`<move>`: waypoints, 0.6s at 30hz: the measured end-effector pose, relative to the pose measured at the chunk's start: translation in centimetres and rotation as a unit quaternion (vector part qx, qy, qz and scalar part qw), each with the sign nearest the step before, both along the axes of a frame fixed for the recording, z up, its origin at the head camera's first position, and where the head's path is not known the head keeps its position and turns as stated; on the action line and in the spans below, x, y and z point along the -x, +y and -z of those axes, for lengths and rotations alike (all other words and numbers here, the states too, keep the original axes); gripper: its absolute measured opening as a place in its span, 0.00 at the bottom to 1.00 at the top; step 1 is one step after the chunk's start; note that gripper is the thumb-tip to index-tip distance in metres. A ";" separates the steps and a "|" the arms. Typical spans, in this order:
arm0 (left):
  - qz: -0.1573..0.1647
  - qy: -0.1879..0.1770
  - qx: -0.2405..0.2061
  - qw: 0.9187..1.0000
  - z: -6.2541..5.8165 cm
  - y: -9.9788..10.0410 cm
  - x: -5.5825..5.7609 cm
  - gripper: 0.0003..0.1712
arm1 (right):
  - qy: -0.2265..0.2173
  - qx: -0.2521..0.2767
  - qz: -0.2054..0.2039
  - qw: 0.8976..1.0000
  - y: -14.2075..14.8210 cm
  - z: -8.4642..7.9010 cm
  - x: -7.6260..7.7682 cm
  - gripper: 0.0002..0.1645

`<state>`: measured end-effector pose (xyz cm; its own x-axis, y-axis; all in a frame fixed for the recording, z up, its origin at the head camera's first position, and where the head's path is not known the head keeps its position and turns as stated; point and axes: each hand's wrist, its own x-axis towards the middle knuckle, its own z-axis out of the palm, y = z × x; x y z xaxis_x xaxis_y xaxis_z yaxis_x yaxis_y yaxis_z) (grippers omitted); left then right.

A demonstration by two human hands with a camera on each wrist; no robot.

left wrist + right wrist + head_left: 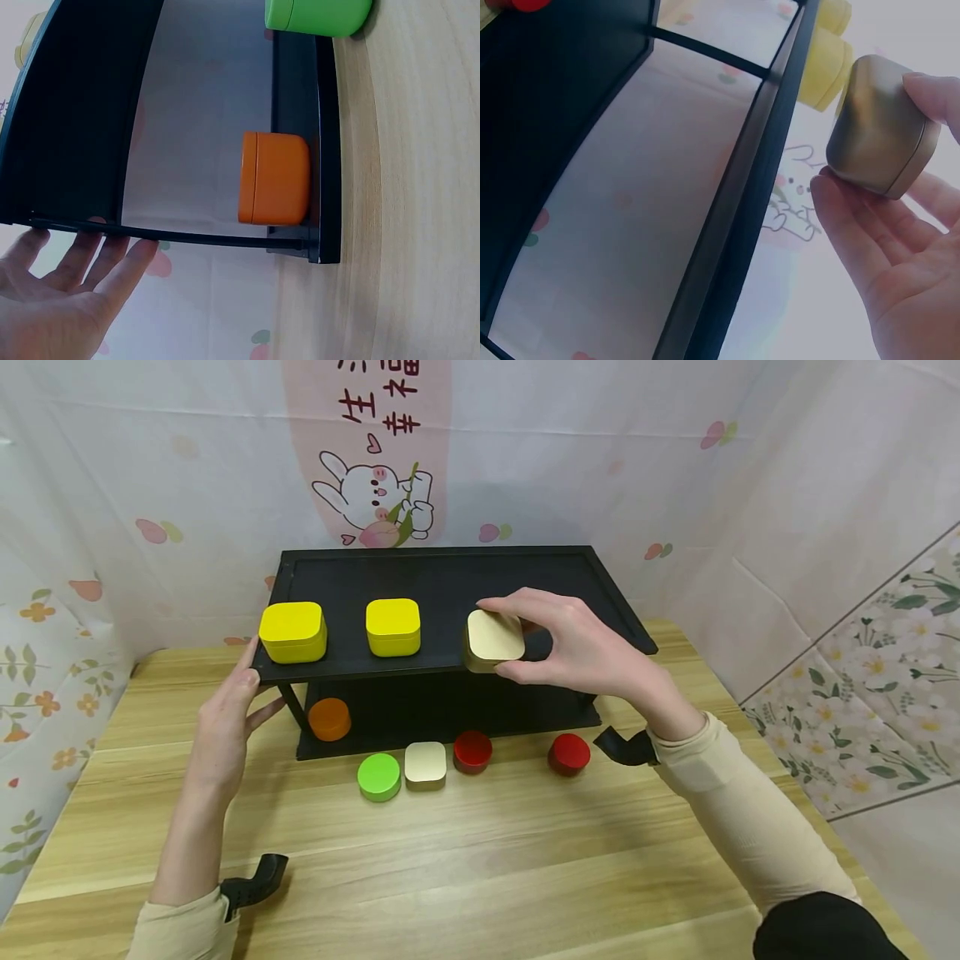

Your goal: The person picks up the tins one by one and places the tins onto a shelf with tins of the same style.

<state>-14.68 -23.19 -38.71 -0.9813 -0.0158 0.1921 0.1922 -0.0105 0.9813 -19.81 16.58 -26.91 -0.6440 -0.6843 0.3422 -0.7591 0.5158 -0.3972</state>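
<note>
the step in hand looks like bringing a gold box [495, 637] to the upper tier of a black shelf [450, 577], right of two yellow boxes [292, 631] there. the person's right hand [573, 639] pinches the box by its sides, thumb against fingers, lid upward; the right wrist view seems to show it apart from the tier, by the front edge. the left hand [225, 714] touches the shelf's left end, its fingers fairly straight against the frame — perhaps to steady it.

the next move seems to call for a level lowering, far enough back from the edge for the whole base to rest, and then a loosening of the pinch. an orange box [329, 720] stands on the lower tier, while a green box [379, 777], a cream-lidded box [426, 766] and two red boxes [567, 754] stand on the table [487, 877] in front — none of them held.
</note>
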 end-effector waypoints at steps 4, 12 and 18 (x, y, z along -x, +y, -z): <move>0.000 -0.001 -0.001 1.000 0.0 0.0 0.0 0.29 | -0.009 -0.007 0.007 1.000 -0.2 -0.1 0.7 0.37; 0.002 0.005 0.000 1.000 0.0 0.0 0.0 0.29 | -0.022 -0.020 0.020 0.999 -0.3 -0.1 1.9 0.38; 0.000 0.005 -0.006 1.000 0.0 0.1 0.0 0.28 | -0.029 -0.026 0.026 0.999 -0.2 -0.1 2.7 0.39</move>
<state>-14.69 -23.10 -38.70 -0.9792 -0.0180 0.2020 0.2024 -0.0233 0.9790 -22.52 16.37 -26.82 -0.6967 -0.6652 0.2685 -0.7073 0.5745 -0.4119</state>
